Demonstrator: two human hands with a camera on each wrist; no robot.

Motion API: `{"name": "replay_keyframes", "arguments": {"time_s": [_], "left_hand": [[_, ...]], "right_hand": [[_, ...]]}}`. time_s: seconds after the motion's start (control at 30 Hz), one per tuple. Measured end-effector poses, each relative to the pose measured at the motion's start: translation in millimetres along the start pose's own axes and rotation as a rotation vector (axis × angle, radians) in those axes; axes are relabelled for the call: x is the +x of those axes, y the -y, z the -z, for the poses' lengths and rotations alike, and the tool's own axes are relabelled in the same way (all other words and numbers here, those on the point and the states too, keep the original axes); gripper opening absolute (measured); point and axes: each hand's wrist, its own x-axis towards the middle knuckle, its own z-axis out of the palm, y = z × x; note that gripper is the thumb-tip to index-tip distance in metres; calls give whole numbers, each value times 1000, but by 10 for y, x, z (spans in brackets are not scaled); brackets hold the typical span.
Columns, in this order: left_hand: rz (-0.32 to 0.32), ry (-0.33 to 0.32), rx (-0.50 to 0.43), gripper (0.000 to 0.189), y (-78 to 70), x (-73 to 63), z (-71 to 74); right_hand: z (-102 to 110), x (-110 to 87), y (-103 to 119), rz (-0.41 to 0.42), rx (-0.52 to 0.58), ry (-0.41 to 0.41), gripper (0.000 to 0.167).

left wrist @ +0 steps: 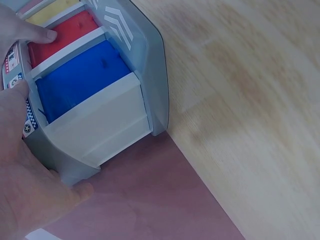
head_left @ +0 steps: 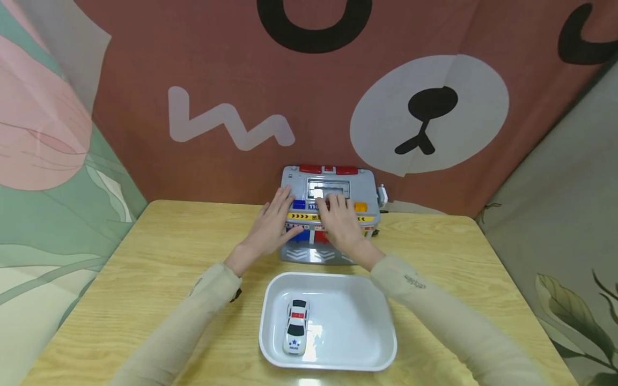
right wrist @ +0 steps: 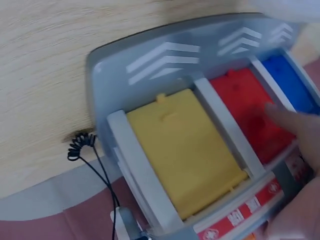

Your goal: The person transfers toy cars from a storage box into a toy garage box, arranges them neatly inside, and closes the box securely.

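Arms (head_left: pixel 188 316) extended, left hand (head_left: pixel 267 230) and right hand (head_left: pixel 341 223) touch the toy garage (head_left: pixel 309 216).

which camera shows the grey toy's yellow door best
The right wrist view: the yellow door sits near the middle, its whole front uncovered. The left wrist view catches only part of it at the top edge, and in the head view just a sliver shows beside the right hand.
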Motion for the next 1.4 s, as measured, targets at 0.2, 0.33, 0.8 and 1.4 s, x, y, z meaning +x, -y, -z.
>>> {"name": "replay_keyframes", "arguments": {"time_s": [0.2,0.33,0.8,1.4], "left_hand": [[8,6,5,83,-1,-19,19],[3,14,16,83,-10,-7,18],[0,29,8,83,-3,-21,33],[-13,86,122,91,-90,40,145]], "right_hand": [[97,-42,-29,33,118,61,85],[156,-119,-84,5,188,76,78],[212,-512,-517,-169,415,106,79],[325,-515,-524,-158,436,189,75]]}}
